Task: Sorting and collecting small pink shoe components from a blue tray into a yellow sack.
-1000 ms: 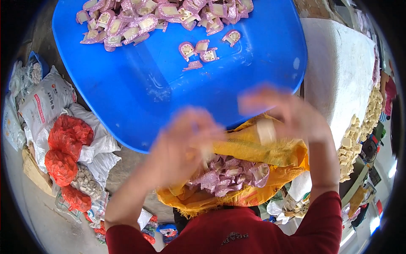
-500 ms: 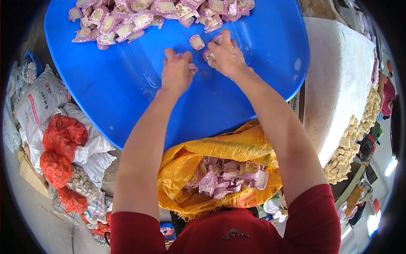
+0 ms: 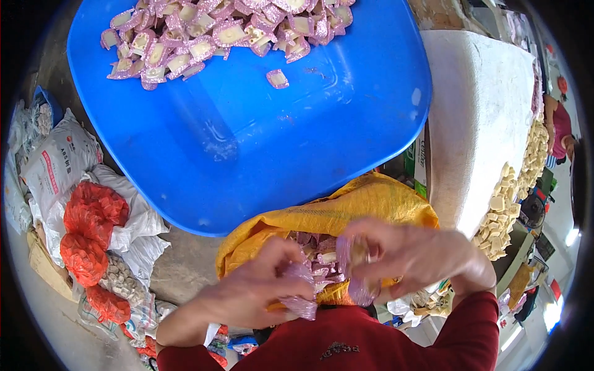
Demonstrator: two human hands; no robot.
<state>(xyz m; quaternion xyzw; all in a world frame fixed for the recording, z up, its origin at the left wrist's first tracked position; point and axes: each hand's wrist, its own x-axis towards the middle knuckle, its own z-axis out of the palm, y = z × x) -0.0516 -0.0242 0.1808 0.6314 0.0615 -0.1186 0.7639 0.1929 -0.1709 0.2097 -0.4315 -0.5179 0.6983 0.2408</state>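
Above the mouth of a yellow woven sack point(image 3: 272, 224), both hands are close to my body. My left hand point(image 3: 257, 287) is closed on a glittery pink piece point(image 3: 301, 289), smeared by motion. My right hand point(image 3: 411, 256) grips glittery pink pieces too, a blurred one point(image 3: 354, 263) showing at its fingertips; their exact number cannot be told. Between the hands, more such pieces point(image 3: 322, 253) lie inside the sack. A large blue plastic tub point(image 3: 278, 154) stands beyond it, with a heap of pink pieces point(image 3: 204, 43) with cream middles at its far side. One single piece point(image 3: 278, 78) lies apart from the heap.
Red plastic bags point(image 3: 86, 229) and white sacks point(image 3: 59, 154) crowd the floor at left. On the right, a white-covered surface point(image 3: 476, 117) adjoins a pile of cream pieces point(image 3: 498, 216). Another person point(image 3: 560, 130) is at the far right edge.
Both hands have come back from inside the blue tub to above the yellow sack, bringing pink pieces along. The few pieces near the hands have left the tub floor, except one.
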